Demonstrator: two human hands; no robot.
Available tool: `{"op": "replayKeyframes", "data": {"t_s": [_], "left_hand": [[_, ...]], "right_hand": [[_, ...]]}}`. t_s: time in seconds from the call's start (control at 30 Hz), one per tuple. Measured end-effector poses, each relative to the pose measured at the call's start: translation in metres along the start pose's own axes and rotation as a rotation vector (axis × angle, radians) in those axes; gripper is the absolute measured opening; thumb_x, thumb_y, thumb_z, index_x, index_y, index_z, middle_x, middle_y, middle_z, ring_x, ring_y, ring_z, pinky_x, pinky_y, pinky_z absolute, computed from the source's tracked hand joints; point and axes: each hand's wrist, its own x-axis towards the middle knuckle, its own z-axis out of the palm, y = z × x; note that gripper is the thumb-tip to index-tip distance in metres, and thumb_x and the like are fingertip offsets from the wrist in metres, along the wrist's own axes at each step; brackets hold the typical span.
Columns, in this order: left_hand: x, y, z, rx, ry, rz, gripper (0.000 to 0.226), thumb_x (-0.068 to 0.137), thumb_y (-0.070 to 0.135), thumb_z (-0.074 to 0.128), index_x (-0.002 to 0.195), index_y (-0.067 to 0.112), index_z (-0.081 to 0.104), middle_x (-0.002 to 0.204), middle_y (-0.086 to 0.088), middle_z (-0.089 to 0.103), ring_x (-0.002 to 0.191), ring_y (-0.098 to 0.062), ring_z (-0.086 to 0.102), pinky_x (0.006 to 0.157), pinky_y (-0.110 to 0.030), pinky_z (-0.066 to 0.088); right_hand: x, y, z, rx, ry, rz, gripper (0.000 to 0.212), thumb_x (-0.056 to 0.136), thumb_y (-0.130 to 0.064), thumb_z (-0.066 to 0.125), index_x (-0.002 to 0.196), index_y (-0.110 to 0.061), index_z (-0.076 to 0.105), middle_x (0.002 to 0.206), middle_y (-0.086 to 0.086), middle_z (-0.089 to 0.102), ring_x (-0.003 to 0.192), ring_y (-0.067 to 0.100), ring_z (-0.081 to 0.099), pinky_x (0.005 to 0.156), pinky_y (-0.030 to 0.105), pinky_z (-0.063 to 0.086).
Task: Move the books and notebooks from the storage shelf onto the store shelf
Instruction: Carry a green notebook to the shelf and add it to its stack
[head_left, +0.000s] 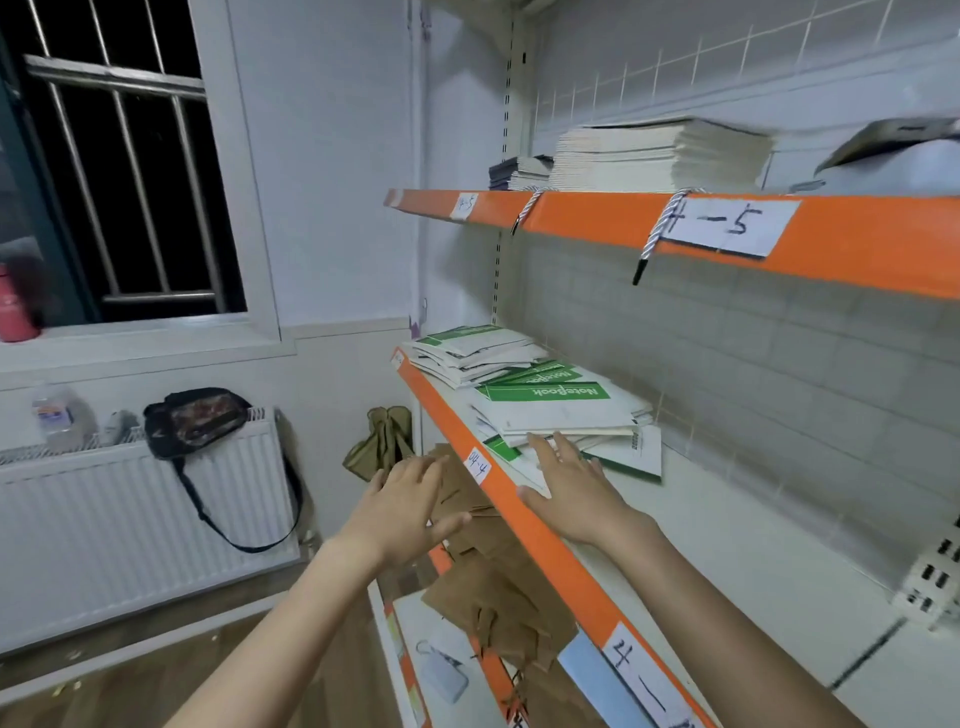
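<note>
Both arms reach forward: the right hand lies flat over the orange shelf edge, fingers straight, tips touching the bottom of the green-and-white notebooks, its grip open and holding nothing; the left hand hovers in front of the shelf, fingers spread, grip also open. A second notebook pile sits farther back, white stacks on the shelf above, brown paper bags below. A radiator carries a black bag under a barred window

black bag on radiator | red bottle on windowsill | brown paper bags lower shelf
</note>
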Motion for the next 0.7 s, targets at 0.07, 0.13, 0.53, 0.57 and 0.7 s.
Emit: {"op": "replayKeyframes", "data": {"t_s": [0.07, 0.13, 0.53, 0.57, 0.7], "left_hand": [[0.018, -0.003, 0.006, -0.019, -0.013, 0.020, 0.098, 0.074, 0.083, 0.016, 0.150, 0.023, 0.014, 0.155, 0.001, 0.019, 0.144, -0.019, 0.014, 0.118, -0.042, 0.014], [0.035, -0.008, 0.012, -0.047, -0.018, 0.020, 0.119, 0.054, 0.094, -0.001, 0.150, 0.024, 0.013, 0.154, 0.002, 0.019, 0.143, -0.019, 0.015, 0.118, -0.041, 0.014], [0.170, -0.016, 0.000, -0.223, 0.165, 0.236, 0.070, 0.094, 0.059, 0.030, 0.149, 0.017, 0.021, 0.153, 0.000, 0.026, 0.142, -0.017, 0.021, 0.116, -0.041, 0.022], [0.185, -0.016, 0.000, -0.224, 0.161, 0.265, 0.070, 0.094, 0.059, 0.030, 0.149, 0.017, 0.022, 0.152, -0.001, 0.027, 0.141, -0.018, 0.022, 0.115, -0.041, 0.023], [0.242, -0.024, 0.004, -0.180, 0.063, 0.374, 0.067, 0.094, 0.058, 0.035, 0.146, 0.017, 0.026, 0.148, -0.004, 0.033, 0.137, -0.022, 0.028, 0.113, -0.040, 0.028]], "right_hand": [[0.015, 0.007, 0.001, -0.009, -0.002, 0.015, 0.069, 0.098, -0.046, 0.037, 0.153, -0.025, 0.001, 0.160, 0.012, 0.001, 0.148, 0.026, 0.000, 0.118, 0.049, 0.007], [0.028, 0.013, 0.002, -0.012, -0.009, 0.033, 0.068, 0.098, -0.047, 0.035, 0.153, -0.026, 0.001, 0.160, 0.011, 0.000, 0.148, 0.026, 0.001, 0.119, 0.049, 0.006], [0.109, 0.046, -0.006, 0.011, 0.065, 0.235, 0.061, 0.100, -0.050, 0.023, 0.153, -0.027, 0.004, 0.160, 0.011, 0.002, 0.148, 0.024, 0.001, 0.119, 0.047, 0.002], [0.116, 0.049, -0.006, 0.020, 0.077, 0.260, 0.061, 0.100, -0.051, 0.022, 0.153, -0.027, 0.005, 0.160, 0.010, 0.003, 0.148, 0.023, 0.001, 0.119, 0.048, 0.002], [0.140, 0.057, -0.004, 0.042, 0.116, 0.377, 0.061, 0.099, -0.051, 0.024, 0.152, -0.026, 0.006, 0.160, 0.007, 0.006, 0.148, 0.021, 0.001, 0.118, 0.050, 0.003]]}}
